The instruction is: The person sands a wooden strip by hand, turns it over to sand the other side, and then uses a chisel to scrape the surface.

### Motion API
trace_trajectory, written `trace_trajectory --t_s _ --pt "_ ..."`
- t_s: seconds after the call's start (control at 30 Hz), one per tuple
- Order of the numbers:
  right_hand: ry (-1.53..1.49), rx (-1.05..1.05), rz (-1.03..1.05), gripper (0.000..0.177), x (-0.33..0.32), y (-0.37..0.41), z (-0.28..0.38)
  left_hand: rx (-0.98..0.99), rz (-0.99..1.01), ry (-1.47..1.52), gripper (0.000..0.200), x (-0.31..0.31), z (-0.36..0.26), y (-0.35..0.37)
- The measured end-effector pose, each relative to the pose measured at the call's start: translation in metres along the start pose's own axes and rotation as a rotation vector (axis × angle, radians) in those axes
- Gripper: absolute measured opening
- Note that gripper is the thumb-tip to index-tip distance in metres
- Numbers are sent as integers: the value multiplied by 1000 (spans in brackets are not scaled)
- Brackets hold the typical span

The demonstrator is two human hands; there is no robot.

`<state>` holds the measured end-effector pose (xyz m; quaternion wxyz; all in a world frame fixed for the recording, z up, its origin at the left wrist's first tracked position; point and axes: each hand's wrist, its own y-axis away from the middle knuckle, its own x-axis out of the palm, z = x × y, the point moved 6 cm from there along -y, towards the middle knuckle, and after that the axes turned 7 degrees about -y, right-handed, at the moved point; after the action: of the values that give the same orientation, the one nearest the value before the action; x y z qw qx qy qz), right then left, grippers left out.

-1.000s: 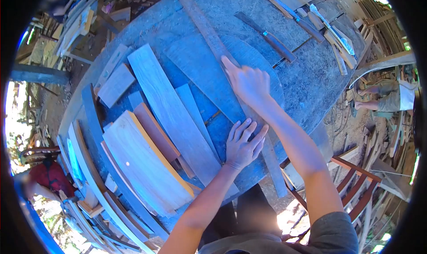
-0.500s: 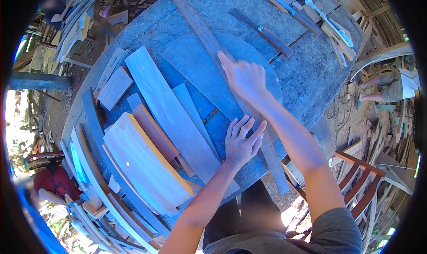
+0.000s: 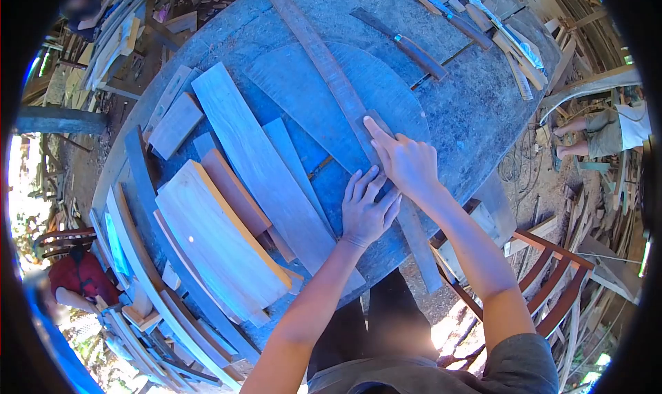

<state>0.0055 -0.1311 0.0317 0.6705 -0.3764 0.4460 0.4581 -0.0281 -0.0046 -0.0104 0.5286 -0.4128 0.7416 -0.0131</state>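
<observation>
A long, narrow wooden strip (image 3: pixel 319 56) runs from the table's far edge towards my body, over a thin rounded board (image 3: pixel 293 87). My right hand (image 3: pixel 408 163) is closed over a small dark flat piece (image 3: pixel 374 120) lying on the strip, with the index finger stretched along it. What the piece is made of is unclear. Just nearer to me, my left hand (image 3: pixel 367 211) lies with fingers spread, its fingertips at the strip's left edge. Beside it on the left rests a long pale plank (image 3: pixel 255 156).
A wide pale board (image 3: pixel 221 235) and curved wooden pieces (image 3: pixel 141 259) cover the table's left side. Towards the back right lie a wooden-handled tool (image 3: pixel 417 53) and more sticks. A slatted chair back (image 3: pixel 552 277) stands right of the table (image 3: pixel 476 111). Other people are at both sides.
My right hand has drawn back along the strip towards my body, close to the left hand, and the dark flat piece now shows beneath its fingers. My left hand stays at the strip.
</observation>
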Motion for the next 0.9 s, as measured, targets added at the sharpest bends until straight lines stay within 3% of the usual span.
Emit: trace_trajectory --t_s 0.1,0.17,0.37,0.47,0.53,0.77,0.9 --pt "17 4 -27 44 1 6 -1 8 -26 4 32 -6 -8 0" --pt "39 -13 -33 43 1 5 -1 91 82 124 25 -7 -30 9" --pt "-27 -19 -91 42 -6 16 1 20 58 153 24 -7 -48 28" --pt "-5 -49 -81 43 -14 43 4 9 44 180 20 0 -41 31" --pt "7 -23 33 45 -19 61 3 -21 46 203 18 2 -43 36" --pt "-17 -63 -92 40 11 -58 13 -52 -56 132 33 4 -48 35" --pt "-103 -52 -118 40 10 -61 13 -51 -67 117 34 4 -49 35"
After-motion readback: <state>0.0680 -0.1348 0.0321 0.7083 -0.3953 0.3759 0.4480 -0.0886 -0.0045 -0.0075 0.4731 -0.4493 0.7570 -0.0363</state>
